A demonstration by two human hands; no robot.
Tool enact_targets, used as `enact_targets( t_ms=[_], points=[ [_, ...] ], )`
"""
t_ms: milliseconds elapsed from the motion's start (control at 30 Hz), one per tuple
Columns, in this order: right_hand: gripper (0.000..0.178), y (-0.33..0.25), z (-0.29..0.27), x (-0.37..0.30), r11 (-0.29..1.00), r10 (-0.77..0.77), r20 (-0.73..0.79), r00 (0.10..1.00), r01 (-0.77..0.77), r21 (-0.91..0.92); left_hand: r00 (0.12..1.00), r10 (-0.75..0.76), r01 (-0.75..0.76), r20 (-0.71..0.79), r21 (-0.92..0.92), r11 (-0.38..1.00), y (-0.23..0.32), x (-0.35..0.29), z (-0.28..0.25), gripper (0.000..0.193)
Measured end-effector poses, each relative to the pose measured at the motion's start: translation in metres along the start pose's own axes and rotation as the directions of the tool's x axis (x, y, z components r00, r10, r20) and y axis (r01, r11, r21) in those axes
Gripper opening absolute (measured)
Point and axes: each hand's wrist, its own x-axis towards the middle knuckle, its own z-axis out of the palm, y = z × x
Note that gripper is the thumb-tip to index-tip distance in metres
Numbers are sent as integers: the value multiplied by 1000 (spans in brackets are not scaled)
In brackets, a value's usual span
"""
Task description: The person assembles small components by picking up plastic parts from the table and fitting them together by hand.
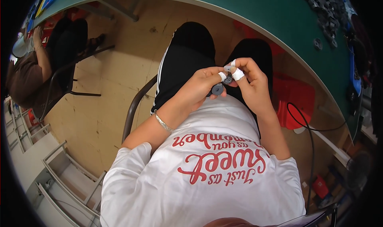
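Observation:
My left hand [199, 86] is closed around a dark grey round plastic part [217, 90] with a small hole in its end. White tape wraps its thumb. Just beyond, a second dark part [228, 80] sits between the two hands, partly covered by fingers. My right hand [255, 83], with white tape on thumb and finger, pinches a small pale grey piece [228, 68]. The fingertips of both hands meet around these parts, above my lap. Which fingers bear the second dark part is hidden.
A green table [239, 1] curves across the far side. On it, at the right, lies a heap of dark plastic parts [325, 7], with one loose part [318, 43] nearby. A red stool [293, 101] stands under the table. Another person [30, 77] sits at the left.

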Motion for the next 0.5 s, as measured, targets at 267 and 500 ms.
enact_targets(
  t_ms=[267,500],
  points=[
    [15,29,4,-7,904,-253,89,963,268,-334,993,-50,51,105,0,999,-7,0,-6,41],
    [14,34,15,-7,969,-199,-165,966,168,-183,999,50,-50,0,-95,994,-17,2,-2,30]
  ],
)
